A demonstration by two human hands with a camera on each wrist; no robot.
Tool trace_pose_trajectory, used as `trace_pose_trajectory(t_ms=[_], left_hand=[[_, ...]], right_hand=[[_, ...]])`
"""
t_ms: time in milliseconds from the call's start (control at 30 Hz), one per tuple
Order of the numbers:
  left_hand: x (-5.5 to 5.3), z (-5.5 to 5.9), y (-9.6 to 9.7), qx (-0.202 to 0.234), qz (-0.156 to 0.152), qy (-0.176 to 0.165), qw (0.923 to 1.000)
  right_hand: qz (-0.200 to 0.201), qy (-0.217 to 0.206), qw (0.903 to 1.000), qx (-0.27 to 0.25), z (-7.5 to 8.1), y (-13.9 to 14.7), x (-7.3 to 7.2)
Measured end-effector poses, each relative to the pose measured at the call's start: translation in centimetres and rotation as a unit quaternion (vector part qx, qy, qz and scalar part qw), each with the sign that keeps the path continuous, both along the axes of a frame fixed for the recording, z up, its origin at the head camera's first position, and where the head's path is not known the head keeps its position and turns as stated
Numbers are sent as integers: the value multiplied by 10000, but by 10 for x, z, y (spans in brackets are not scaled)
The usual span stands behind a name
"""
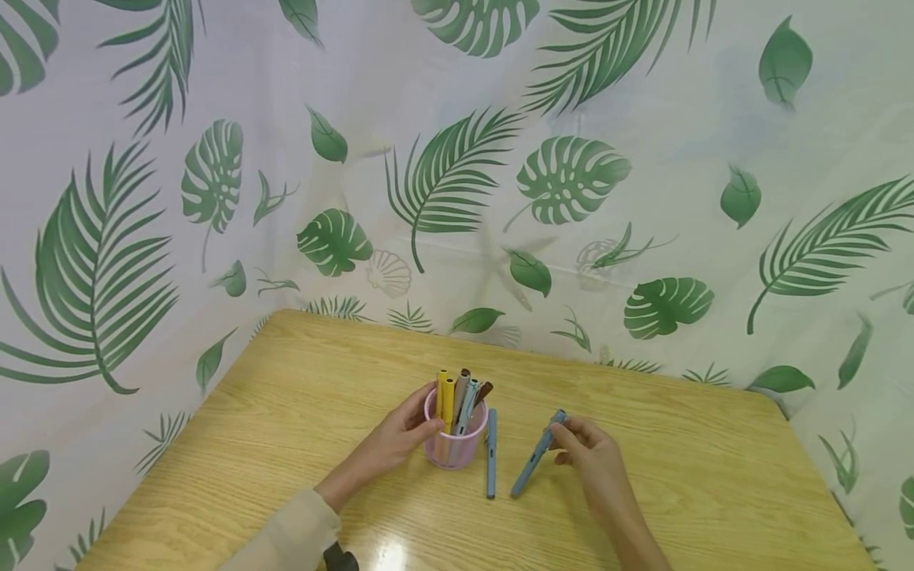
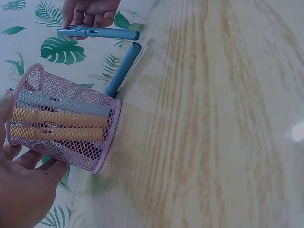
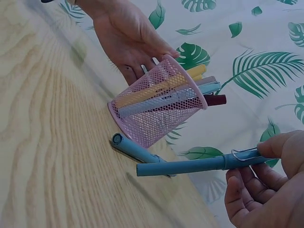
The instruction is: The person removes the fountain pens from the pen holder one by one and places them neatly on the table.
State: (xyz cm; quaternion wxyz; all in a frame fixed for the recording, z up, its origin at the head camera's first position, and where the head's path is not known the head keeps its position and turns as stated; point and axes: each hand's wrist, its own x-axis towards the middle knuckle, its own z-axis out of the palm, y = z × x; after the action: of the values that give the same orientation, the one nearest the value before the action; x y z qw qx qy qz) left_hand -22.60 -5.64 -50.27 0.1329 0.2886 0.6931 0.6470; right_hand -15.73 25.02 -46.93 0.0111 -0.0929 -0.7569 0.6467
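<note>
My left hand [image 1: 401, 436] grips a pink mesh pen cup [image 1: 454, 454] at its rim and side, thumb at the front and fingers behind. Inside the cup stand yellow pens [image 1: 447, 404], a grey-brown pen [image 1: 460, 390], light blue pens [image 1: 467, 406] and a dark brown pen [image 1: 483, 392]. Between thumb and fingers, my right hand [image 1: 596, 460] pinches a blue-grey pen [image 3: 190, 166] by its capped, clip end. That pen slants, with its other end pointing down toward the table. Another blue-grey pen [image 1: 491, 460] lies on the table just right of the cup.
The wooden table [image 1: 328, 357] has its back edge against a white cloth [image 1: 457, 285] printed with green leaves. A small black object [image 1: 341, 558] shows beside the left sleeve [image 1: 293, 533] at the bottom. Light glares off the tabletop near the front.
</note>
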Motion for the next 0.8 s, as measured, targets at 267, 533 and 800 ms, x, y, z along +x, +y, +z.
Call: trace_pose_trajectory(t_ms=[267, 533, 800], left_hand=[[0, 0, 0, -42, 31, 8, 10000], [0, 0, 1, -10, 6, 11, 10000], [-1, -2, 1, -58, 28, 81, 9999]], right_hand=[[8, -62, 10000, -35, -5, -5, -5], [-37, 96, 9999, 88, -13, -11, -12], [-216, 210, 9985, 455, -19, -18, -22]])
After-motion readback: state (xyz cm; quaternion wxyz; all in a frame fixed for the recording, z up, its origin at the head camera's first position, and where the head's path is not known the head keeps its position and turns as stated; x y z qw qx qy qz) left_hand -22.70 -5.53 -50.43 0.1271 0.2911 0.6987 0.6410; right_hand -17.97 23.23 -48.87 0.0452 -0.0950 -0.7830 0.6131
